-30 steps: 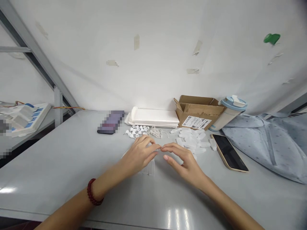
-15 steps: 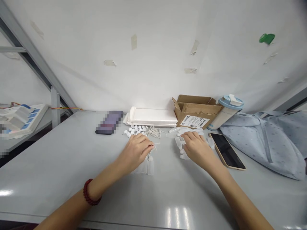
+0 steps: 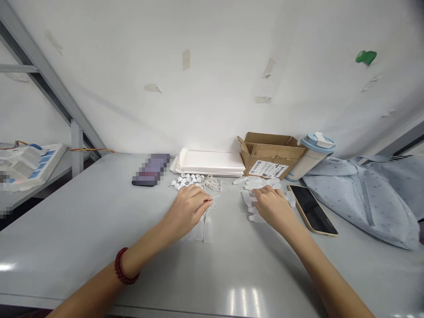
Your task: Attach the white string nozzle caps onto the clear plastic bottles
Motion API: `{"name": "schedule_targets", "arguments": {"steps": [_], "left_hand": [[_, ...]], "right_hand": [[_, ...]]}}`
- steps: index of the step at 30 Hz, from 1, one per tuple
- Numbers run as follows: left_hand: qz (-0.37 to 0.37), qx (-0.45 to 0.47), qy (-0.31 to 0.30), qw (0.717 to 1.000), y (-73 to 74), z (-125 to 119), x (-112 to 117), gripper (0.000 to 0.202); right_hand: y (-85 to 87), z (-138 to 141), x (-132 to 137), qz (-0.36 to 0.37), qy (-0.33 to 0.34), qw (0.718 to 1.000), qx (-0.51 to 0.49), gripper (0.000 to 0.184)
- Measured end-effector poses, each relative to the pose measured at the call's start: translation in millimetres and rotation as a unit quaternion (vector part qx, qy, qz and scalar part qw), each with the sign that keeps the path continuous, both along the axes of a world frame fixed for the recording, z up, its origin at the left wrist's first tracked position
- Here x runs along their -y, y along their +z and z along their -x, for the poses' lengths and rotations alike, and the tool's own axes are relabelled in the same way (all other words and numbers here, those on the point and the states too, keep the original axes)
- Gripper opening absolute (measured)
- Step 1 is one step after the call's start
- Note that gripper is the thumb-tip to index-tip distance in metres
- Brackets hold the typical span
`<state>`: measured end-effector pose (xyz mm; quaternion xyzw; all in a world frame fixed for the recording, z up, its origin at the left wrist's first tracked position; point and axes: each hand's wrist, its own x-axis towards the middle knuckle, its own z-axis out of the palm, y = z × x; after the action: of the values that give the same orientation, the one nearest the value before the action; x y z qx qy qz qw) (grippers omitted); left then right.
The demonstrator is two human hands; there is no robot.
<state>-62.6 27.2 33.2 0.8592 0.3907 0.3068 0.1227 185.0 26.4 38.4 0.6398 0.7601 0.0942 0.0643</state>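
Fingers pinched together, my left hand (image 3: 190,207) holds a thin white string (image 3: 215,197) whose end sticks out to the right. Just below it, several small translucent plastic bottles (image 3: 207,229) lie side by side, partly hidden by the hand. My right hand (image 3: 273,205) is over a loose group of similar bottles (image 3: 256,217), its fingers curled down among them. Whatever lies under those fingertips is hidden. Beyond my left hand are a heap of small white caps (image 3: 187,179) and a tangle of white strings (image 3: 213,182).
A stack of white padded envelopes (image 3: 212,162) and an open cardboard box (image 3: 274,157) stand against the wall. Right of them are a blue-lidded tumbler (image 3: 308,161), a phone (image 3: 313,210) and a light-blue cloth bag (image 3: 364,203). Another phone (image 3: 145,182) lies at the left.
My right hand has shifted slightly and its fingers are more curled over the bottles. My left hand stays nearly still, with the string in its fingers. The view moved a little.
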Motion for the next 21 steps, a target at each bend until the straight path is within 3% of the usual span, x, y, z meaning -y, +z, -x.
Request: {"name": "schedule_targets", "arguments": {"steps": [9, 12, 17, 21], "left_hand": [[-0.012, 0.01, -0.002, 1.0, -0.6, -0.1, 0.4, 0.016], [-0.005, 0.02, -0.002, 1.0, 0.5, -1.0, 0.6, 0.016], [0.048, 0.059, 0.0, 0.997, 5.0, -5.2, 3.2, 0.018], [0.084, 0.1, -0.004, 0.991, 6.3, -7.7, 5.8, 0.018]], "right_hand": [[-8.0, -1.5, -5.6, -0.012, 0.003, 1.0, -0.027, 0.024], [-6.0, -4.5, -5.4, -0.061, 0.012, 0.991, -0.117, 0.027], [-5.7, 10.1, 6.8, -0.166, 0.136, 0.908, -0.361, 0.021], [-17.3, 41.4, 29.6, -0.148, 0.198, 0.861, -0.444, 0.019]]}}
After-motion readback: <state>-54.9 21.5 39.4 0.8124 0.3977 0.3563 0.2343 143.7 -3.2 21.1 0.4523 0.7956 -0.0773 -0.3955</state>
